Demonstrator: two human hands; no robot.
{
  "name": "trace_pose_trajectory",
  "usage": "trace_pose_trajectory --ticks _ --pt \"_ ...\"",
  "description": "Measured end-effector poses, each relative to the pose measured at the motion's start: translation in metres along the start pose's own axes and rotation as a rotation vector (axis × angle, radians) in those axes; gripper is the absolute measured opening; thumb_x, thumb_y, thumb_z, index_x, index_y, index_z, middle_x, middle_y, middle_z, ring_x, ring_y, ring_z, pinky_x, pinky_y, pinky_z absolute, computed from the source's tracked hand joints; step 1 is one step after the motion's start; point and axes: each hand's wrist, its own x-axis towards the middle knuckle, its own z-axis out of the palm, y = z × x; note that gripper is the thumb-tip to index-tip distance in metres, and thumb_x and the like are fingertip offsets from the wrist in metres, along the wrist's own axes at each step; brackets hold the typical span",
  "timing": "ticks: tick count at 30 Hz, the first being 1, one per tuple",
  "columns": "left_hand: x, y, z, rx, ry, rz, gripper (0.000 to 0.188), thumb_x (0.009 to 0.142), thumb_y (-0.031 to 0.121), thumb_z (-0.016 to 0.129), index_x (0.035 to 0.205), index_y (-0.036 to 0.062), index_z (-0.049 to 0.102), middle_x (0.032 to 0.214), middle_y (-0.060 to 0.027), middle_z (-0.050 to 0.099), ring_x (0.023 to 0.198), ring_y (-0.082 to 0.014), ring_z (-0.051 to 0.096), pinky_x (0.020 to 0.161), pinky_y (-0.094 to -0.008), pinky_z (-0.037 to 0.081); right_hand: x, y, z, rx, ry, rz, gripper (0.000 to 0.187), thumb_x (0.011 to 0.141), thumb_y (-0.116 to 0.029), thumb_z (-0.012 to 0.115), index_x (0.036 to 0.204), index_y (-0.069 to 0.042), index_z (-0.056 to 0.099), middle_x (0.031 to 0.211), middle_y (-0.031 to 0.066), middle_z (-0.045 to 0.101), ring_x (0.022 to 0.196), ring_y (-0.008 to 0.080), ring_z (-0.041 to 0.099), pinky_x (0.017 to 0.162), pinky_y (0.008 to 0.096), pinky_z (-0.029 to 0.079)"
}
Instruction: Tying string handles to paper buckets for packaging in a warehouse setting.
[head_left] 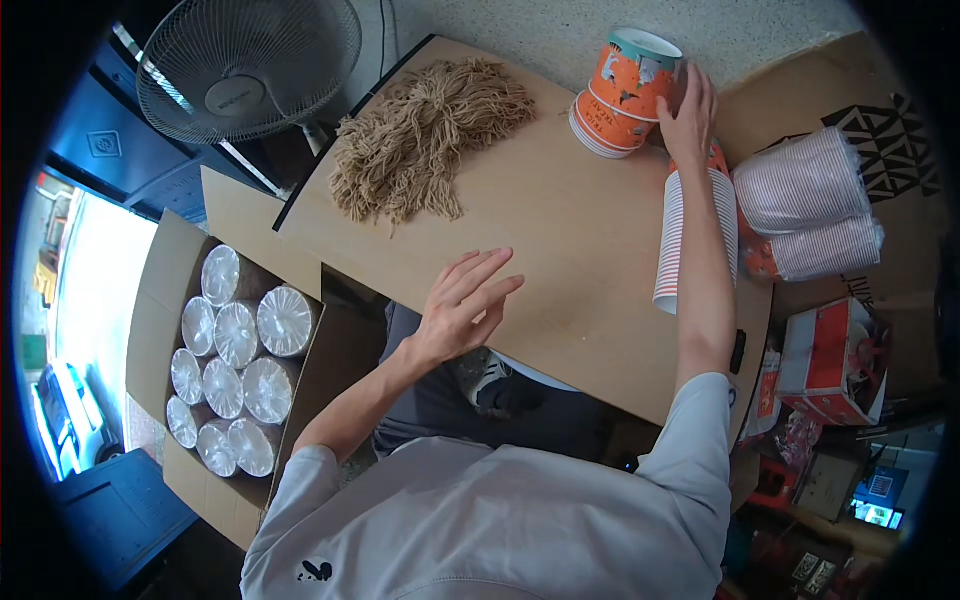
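At the far right of the table stands a short stack of orange paper tubs (pixel 620 92) with a green band round the upper rim. Beside its right side is my right hand (pixel 690 115), fingers stretched out and thumb at the tub's wall; whether it touches I cannot tell. Under my right forearm lies a long nested stack of paper tubs (pixel 671 245) with white rims, partly hidden by the arm. My left hand (pixel 465 305) hovers over the table's near edge, fingers apart, holding nothing. Beyond it a heap of tan strings (pixel 430 135) rests on the brown tabletop (pixel 560 250).
An open carton (pixel 150 310) at the left holds several plastic-wrapped stacks (pixel 237 335). A fan (pixel 245 70) stands at the back left. Two wrapped tub stacks (pixel 805 190) lie right of the table, above a red and white box (pixel 825 355).
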Motion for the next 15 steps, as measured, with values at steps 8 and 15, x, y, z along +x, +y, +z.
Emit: trace_pose_trajectory --ticks 8,15 --pt "0.008 0.015 0.004 -0.042 -0.029 0.0 0.048 0.077 -0.01 0.071 0.122 0.0081 0.074 0.147 -0.017 0.062 0.124 -0.0397 0.065 0.103 -0.0485 0.053 0.013 0.021 0.004 -0.109 -0.103 -0.017 0.084 0.088 0.006 0.058 0.163 -0.025 0.038 0.163 0.0263 0.037 0.145 0.0504 0.039 0.122 0.0553 0.036" --pt "0.003 0.013 0.005 -0.016 -0.034 -0.032 0.051 0.078 -0.008 0.072 0.126 0.0094 0.072 0.148 -0.0164 0.061 0.125 -0.0361 0.065 0.105 -0.0489 0.052 0.01 0.048 0.006 -0.102 -0.099 0.19 0.052 0.087 0.004 0.057 0.135 -0.012 0.068 0.157 0.0277 0.046 0.143 0.0493 0.044 0.12 0.0522 0.039"
